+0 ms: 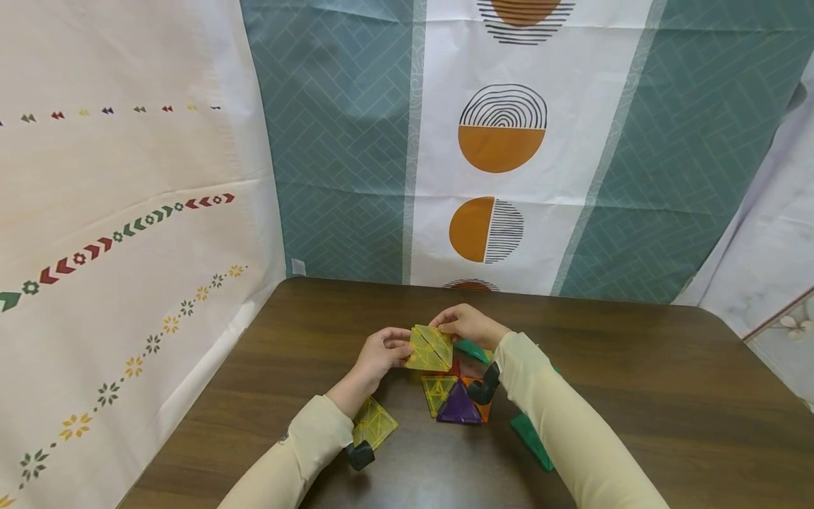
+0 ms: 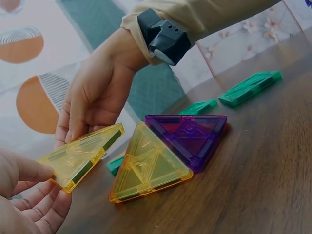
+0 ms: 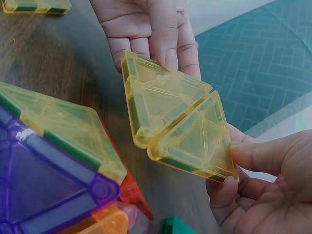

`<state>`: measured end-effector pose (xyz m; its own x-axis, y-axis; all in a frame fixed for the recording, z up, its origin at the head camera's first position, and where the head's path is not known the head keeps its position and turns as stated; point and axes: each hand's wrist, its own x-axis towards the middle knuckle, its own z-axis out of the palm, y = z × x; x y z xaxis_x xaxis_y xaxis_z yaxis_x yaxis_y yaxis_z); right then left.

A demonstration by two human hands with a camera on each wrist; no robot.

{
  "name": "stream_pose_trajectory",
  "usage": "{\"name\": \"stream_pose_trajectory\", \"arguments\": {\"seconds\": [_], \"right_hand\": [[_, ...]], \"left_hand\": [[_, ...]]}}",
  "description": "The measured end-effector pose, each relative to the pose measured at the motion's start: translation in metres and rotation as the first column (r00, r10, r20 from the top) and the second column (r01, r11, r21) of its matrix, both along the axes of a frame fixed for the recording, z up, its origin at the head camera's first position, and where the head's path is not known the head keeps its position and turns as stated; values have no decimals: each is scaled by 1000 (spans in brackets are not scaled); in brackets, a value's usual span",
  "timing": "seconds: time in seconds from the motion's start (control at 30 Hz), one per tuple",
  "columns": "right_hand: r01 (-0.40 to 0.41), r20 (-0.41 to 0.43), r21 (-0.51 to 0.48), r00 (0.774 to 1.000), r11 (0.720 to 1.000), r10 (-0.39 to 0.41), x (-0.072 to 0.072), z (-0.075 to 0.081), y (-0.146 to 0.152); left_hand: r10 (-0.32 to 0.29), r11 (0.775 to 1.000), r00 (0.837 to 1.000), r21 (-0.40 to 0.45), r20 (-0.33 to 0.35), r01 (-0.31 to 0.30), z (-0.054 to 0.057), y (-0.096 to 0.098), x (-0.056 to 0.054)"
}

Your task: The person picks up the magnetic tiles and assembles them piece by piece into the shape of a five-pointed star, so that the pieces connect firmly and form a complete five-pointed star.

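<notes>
Two translucent yellow triangle magnetic tiles (image 1: 439, 342) are held up edge to edge, with a thin seam between them. My left hand (image 1: 380, 357) pinches one tile at its outer corner between thumb and fingers. On the other side, my right hand (image 1: 470, 325) pinches the second yellow tile (image 3: 199, 141) by its far corner. Just below them, a cluster of joined tiles stands on the table, with a purple triangle tile (image 1: 461, 406), a yellow triangle tile (image 2: 150, 165), an orange tile (image 1: 478, 400) and a red tile (image 3: 131, 192) in it.
Yellow tiles (image 1: 376, 423) lie on the brown table (image 1: 610, 396) beside my left wrist. Green tiles (image 1: 531, 440) lie under my right forearm, and another green tile (image 1: 472, 350) is behind the cluster. A patterned curtain (image 1: 343, 141) hangs behind the table.
</notes>
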<state>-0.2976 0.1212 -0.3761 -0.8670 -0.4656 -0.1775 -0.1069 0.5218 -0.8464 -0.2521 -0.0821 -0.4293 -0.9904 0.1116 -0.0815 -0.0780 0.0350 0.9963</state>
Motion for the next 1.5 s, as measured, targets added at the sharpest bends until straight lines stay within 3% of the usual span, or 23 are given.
{"name": "stream_pose_trajectory", "arguments": {"seconds": [0.23,0.43,0.53,1.07,1.33,1.5], "right_hand": [[12,35,-5,999,1000,-12,-3,-8,3],[-1,57,-27,998,1000,2,-5,-13,5],[4,64,-29,998,1000,-2,-5,-15,5],[14,97,-22,995,1000,-11,-4,-28,-1],[5,49,35,999,999,-7,1,-32,2],[-1,10,28,1000,1000,1,4,-31,3]], "left_hand": [[-27,1000,1000,12,9,27,18,2,17],[-25,1000,999,12,37,24,-5,5,2],[-13,1000,999,-1,29,13,-10,6,0],[-18,998,999,-68,-33,15,-10,12,3],[-45,992,998,-116,-41,40,-12,11,2],[-29,992,998,-121,-52,23,-11,10,2]]}}
